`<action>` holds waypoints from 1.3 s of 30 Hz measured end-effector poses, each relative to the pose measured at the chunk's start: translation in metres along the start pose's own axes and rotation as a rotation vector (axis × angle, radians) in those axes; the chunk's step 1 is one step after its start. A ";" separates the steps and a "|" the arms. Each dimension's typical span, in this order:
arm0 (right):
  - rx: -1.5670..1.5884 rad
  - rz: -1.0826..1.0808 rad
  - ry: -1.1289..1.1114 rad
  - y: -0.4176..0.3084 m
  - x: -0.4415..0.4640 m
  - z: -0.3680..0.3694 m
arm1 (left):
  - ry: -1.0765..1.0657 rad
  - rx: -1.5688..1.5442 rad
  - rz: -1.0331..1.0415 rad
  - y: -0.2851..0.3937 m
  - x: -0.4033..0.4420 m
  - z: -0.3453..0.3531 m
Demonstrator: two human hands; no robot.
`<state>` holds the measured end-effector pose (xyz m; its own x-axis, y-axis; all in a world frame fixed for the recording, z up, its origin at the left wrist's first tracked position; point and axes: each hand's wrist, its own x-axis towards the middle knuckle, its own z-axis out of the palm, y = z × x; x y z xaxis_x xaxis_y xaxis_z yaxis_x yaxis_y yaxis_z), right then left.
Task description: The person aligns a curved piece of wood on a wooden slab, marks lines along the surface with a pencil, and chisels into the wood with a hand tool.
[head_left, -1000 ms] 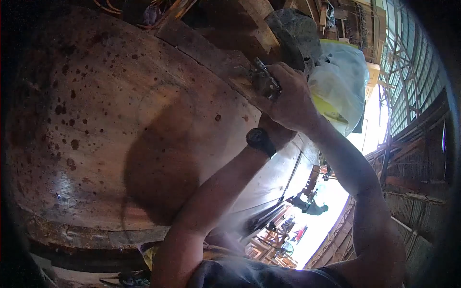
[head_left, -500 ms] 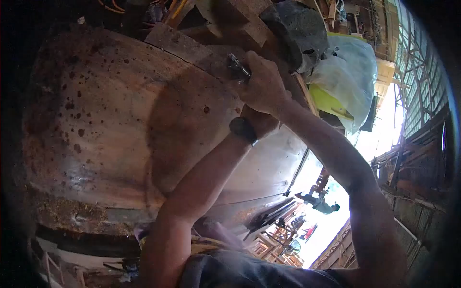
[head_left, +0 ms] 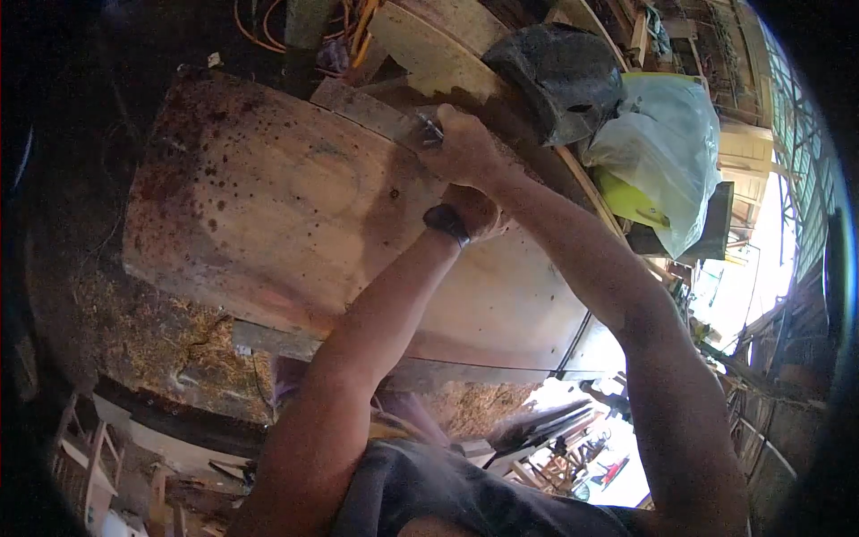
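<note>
A small shiny metal tool [head_left: 430, 129] is sitting at the upper edge of a dark-spotted wooden panel [head_left: 277, 197], near a narrow wooden strip [head_left: 358, 108]. The right hand [head_left: 469, 149] is gripping it, fingers clamping around the metal. The left hand [head_left: 478, 205], wearing a black wristwatch [head_left: 446, 221], is resting just below, partly behind the right; its fingers are staying out of sight, their state impossible to tell. Beyond, a black object [head_left: 557, 73] is lying beside a translucent plastic bag [head_left: 673, 159].

The brown wooden board [head_left: 286, 210] is speckled dark reddish-brown.
</note>
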<state>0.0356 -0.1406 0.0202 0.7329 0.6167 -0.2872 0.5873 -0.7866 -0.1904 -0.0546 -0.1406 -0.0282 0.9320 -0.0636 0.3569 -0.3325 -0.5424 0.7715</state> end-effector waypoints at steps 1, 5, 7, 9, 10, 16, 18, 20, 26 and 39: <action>-0.004 0.009 -0.040 0.002 0.004 -0.001 | 0.068 0.007 0.016 -0.002 -0.002 0.000; -0.044 0.035 -0.213 0.000 0.019 -0.017 | -0.290 -0.050 -0.156 0.005 0.007 -0.028; -0.110 -0.054 -0.188 0.006 0.023 -0.012 | -0.335 -0.099 -0.231 0.008 0.009 -0.035; -0.067 0.009 -0.221 0.003 0.022 -0.009 | -0.322 -0.197 -0.331 0.019 0.001 -0.051; -0.052 0.034 -0.234 0.003 0.027 -0.009 | -0.225 -0.237 -0.427 0.027 -0.005 -0.053; -0.078 -0.001 -0.386 0.000 0.030 -0.018 | 0.092 -0.548 -1.250 0.057 -0.002 -0.059; -0.106 -0.046 -0.377 0.000 0.031 -0.017 | 0.055 -0.587 -1.335 0.044 0.023 -0.049; -0.127 -0.063 -0.370 -0.001 0.034 -0.019 | 0.052 -0.569 -1.331 0.026 0.046 -0.027; -0.128 -0.017 -0.658 -0.013 0.048 -0.034 | 0.118 -0.384 -1.403 0.028 0.067 -0.005; 0.166 -0.360 -0.558 0.018 0.065 -0.003 | 0.193 0.040 -1.460 -0.002 0.057 0.022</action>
<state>0.0948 -0.1152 0.0011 0.1886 0.7682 -0.6117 0.6684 -0.5568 -0.4931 0.0021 -0.1616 -0.0212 0.3958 0.6566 -0.6421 0.8715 -0.0481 0.4880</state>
